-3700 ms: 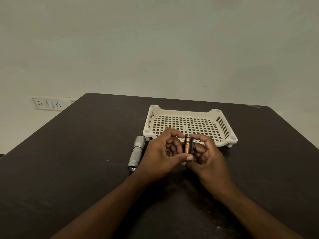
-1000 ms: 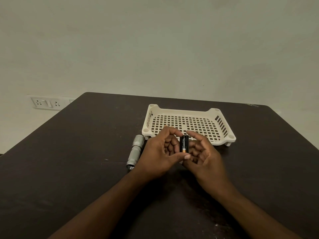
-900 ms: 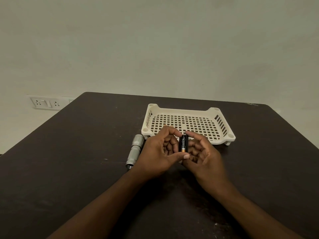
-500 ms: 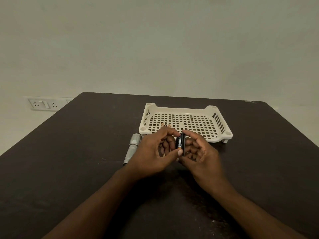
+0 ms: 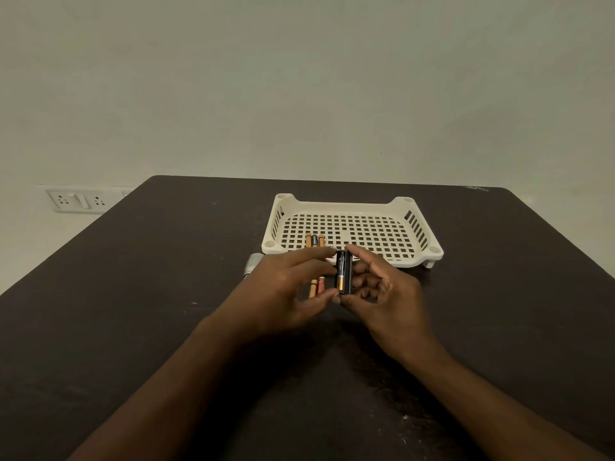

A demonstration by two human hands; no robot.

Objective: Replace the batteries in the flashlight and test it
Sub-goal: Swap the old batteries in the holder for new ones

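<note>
Between my two hands stands a black battery holder (image 5: 344,276), upright, with a copper-and-black battery showing in its side. My left hand (image 5: 283,291) pinches it top and bottom with forefinger and thumb. My right hand (image 5: 382,294) pinches it the same way from the right. Only the head end of the silver flashlight (image 5: 253,263) shows on the table; my left hand hides the rest. Three small batteries (image 5: 314,240) lie in the white tray's near left corner. Two more orange battery ends (image 5: 316,286) show through the gap under my left forefinger; whether they are held or lying I cannot tell.
The white perforated tray (image 5: 416,227) stands on the dark table (image 5: 133,311) just beyond my hands. A wall socket panel (image 5: 78,201) is on the wall at the far left. The table's back edge runs close behind the tray.
The holder has been turned in my fingers since the earliest frame. My left hand has shifted left and covers more of the flashlight. The batteries in the tray and under my forefinger have come into sight.
</note>
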